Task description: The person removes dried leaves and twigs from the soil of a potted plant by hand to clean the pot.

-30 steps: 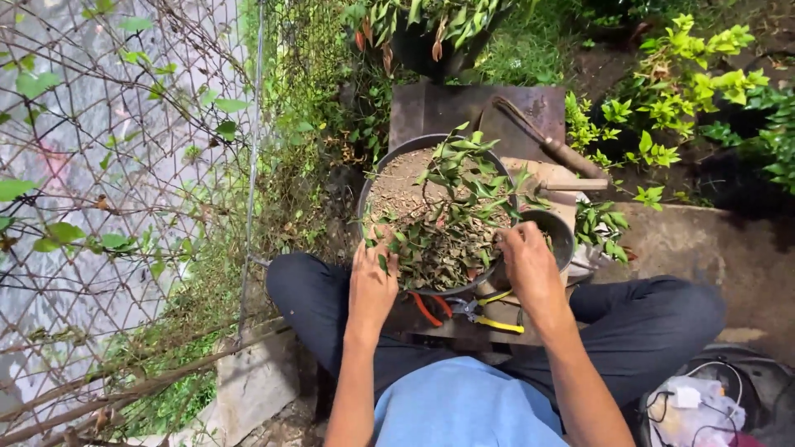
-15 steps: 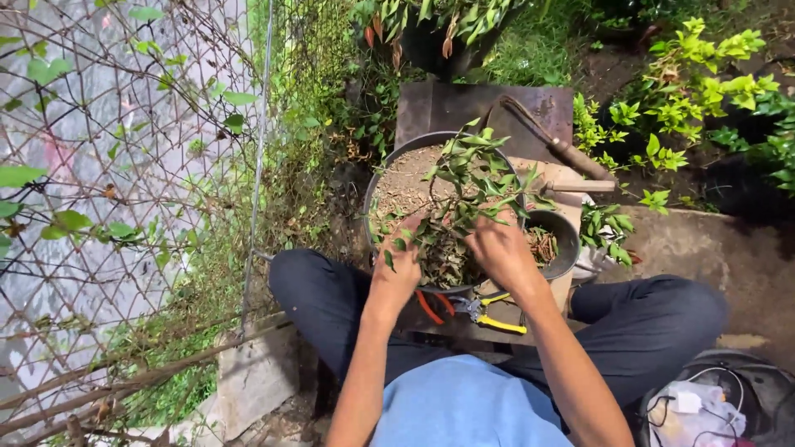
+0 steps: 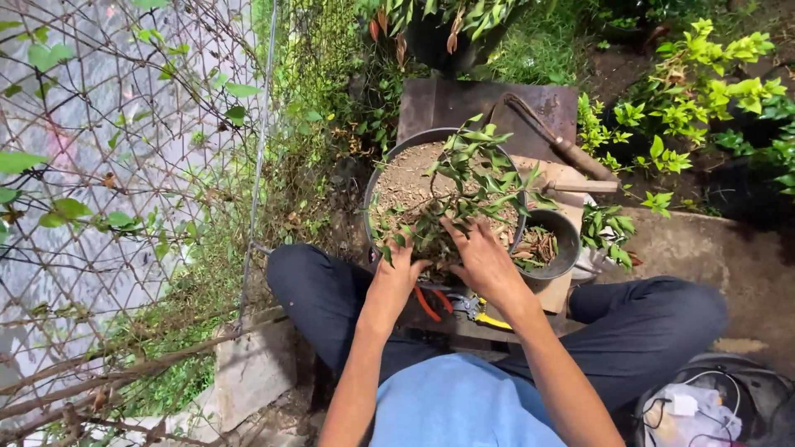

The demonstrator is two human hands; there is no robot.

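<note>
Over the round grey basin (image 3: 383,178), both hands' (image 3: 399,266) (image 3: 480,257) grips lie spread on leafy cuttings (image 3: 464,199).

A seated person presses the left hand (image 3: 396,269) and right hand (image 3: 483,258) into a heap of cut leafy twigs (image 3: 464,194) in a large round basin (image 3: 383,178). A smaller dark bowl (image 3: 563,248) sits just right. Pruners (image 3: 476,310) lie below the hands.

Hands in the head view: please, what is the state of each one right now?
Left hand: fingers spread open, pressing on the leaf pile in the big pan.
Right hand: open, palm down on the same pile.
</note>
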